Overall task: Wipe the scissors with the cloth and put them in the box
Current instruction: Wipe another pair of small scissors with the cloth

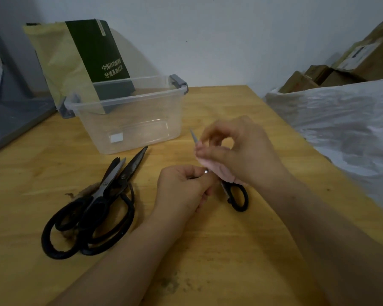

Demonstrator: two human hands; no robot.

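Observation:
My left hand point(182, 187) grips a pair of black-handled scissors point(238, 196) near the pivot, above the wooden table. One handle loop sticks out to the right and the blade tip point(193, 135) points up and away. My right hand point(237, 151) pinches a small pale pink cloth point(217, 167) round the blade. The clear plastic box point(128, 120) stands open just behind, with only a white label showing in it. Two more black scissors point(93, 206) lie crossed on the table to the left.
A green and tan paper bag point(80, 60) leans behind the box. White plastic sheeting point(341, 120) covers the right side, with cardboard boxes point(341, 67) beyond it. A grey surface point(11, 120) borders the table at the left. Dark crumbs lie near the front edge.

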